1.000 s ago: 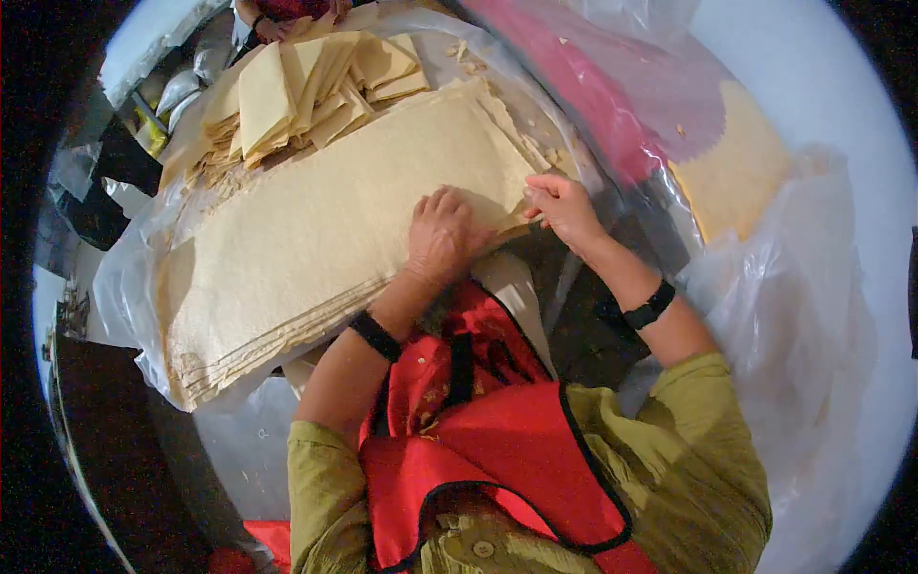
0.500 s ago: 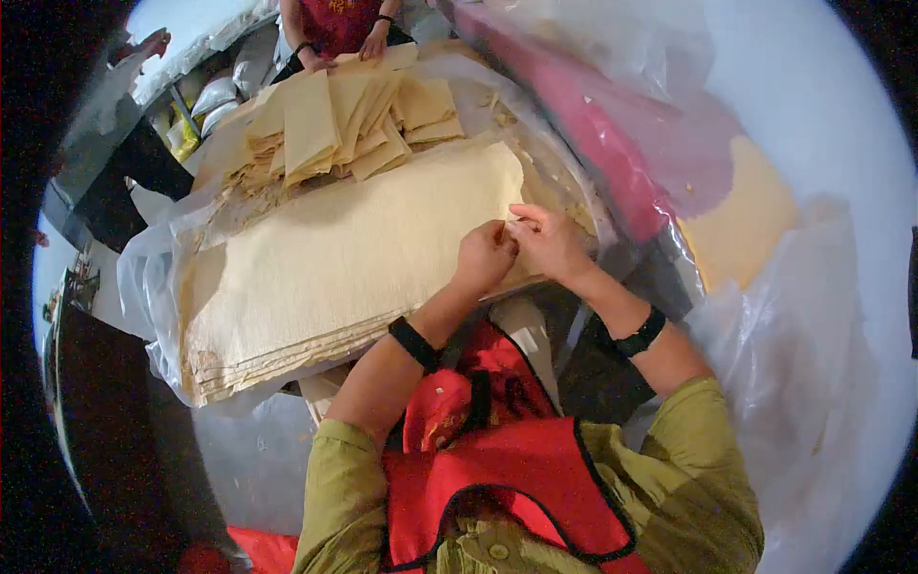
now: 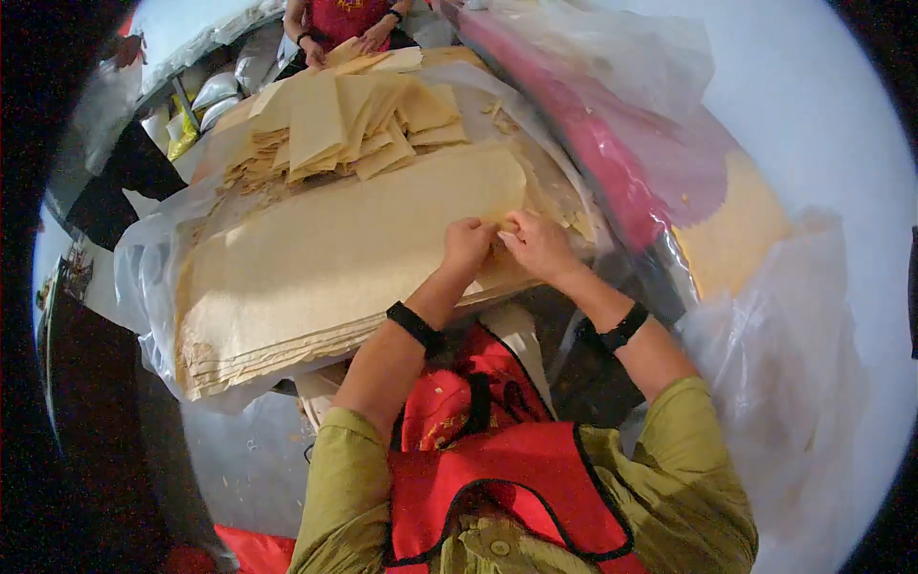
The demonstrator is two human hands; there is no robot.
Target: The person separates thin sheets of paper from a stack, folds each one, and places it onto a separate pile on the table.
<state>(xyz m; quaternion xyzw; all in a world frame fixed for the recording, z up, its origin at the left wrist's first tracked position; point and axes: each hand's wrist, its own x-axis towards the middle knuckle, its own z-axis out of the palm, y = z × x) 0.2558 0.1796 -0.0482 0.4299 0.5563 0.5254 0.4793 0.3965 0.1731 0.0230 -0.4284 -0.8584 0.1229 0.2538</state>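
A thick stack of large, thin, pale-yellow sheets (image 3: 344, 253) lies across the table before me, its layered edges showing along the near side. Over its right end, my left hand (image 3: 469, 241) is closed in a pinch at the sheet's edge. Close beside it, my right hand (image 3: 539, 245) pinches the same edge, thumb and fingers together. The two hands nearly touch, and the bit of sheet between them is mostly hidden by the fingers.
Beyond the stack lies a pile of smaller folded sheets (image 3: 368, 120). Across the table a person (image 3: 349, 21) in a red apron handles sheets. Clear plastic (image 3: 148, 273) hangs at the table's left edge. Pink and yellow material (image 3: 660, 177) under plastic lies at right.
My right hand's fingers have closed in from a more spread pose, and my left hand has shifted slightly left. The other person's hands have moved over the far sheets.
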